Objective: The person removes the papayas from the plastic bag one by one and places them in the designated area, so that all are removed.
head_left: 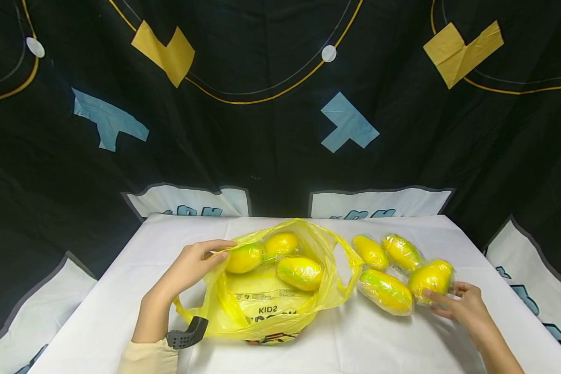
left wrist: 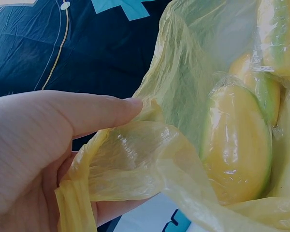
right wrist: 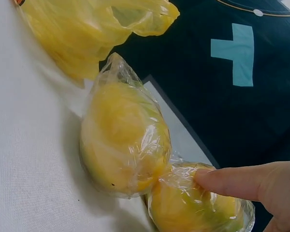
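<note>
Yellow translucent plastic bag (head_left: 304, 311), mouth gaping, on the white-covered tabletop (head_left: 378, 345); rim pinched in the left grip (head_left: 194, 265), best kept raised and spread. One rightmost yellow-green oval fruit in clear film (head_left: 432, 278), right grip's (head_left: 469, 309) thumb upon it, cannot tell whether fingers close round; wrap probably slippery, whole-hand cupping advised. Three matching fruits inside the bag (head_left: 301, 272), three others on the tabletop at its right (head_left: 385, 293)

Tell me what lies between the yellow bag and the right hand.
In the head view, four wrapped yellow-green fruits lie there, the right hand touching the nearest fruit.
</note>
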The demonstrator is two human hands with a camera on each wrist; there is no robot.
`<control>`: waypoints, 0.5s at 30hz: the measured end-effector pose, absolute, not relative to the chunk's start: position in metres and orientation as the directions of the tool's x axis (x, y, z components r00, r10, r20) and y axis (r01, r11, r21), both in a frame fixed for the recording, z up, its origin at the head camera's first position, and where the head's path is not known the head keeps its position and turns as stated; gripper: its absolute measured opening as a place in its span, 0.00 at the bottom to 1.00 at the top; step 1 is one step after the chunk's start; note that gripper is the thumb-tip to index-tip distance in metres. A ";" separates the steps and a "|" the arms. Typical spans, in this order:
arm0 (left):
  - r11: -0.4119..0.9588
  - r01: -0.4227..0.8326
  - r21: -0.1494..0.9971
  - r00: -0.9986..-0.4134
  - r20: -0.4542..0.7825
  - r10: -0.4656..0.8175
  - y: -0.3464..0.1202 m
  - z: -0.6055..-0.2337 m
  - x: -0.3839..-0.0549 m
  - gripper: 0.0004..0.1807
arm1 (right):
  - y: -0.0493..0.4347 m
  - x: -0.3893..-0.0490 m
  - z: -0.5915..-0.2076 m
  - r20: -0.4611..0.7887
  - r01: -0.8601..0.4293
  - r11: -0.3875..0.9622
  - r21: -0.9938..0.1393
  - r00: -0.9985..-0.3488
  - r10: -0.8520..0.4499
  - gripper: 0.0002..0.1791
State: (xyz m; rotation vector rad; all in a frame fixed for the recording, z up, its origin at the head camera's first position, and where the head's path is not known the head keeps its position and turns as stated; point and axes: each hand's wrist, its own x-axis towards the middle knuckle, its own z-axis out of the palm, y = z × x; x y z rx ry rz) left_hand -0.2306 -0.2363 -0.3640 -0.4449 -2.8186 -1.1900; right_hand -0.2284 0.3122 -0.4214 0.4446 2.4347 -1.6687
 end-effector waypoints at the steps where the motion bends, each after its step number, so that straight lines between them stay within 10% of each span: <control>1: 0.663 0.281 0.694 -0.957 0.157 0.243 -0.236 -0.364 -0.230 0.18 | 0.310 -0.227 -0.419 -0.300 0.335 0.349 -0.875 -0.942 0.153 0.59; 15: 0.657 0.299 0.692 -0.953 0.176 0.248 -0.237 -0.364 -0.230 0.18 | 0.311 -0.223 -0.422 -0.347 0.369 0.427 -0.825 -0.929 0.130 0.63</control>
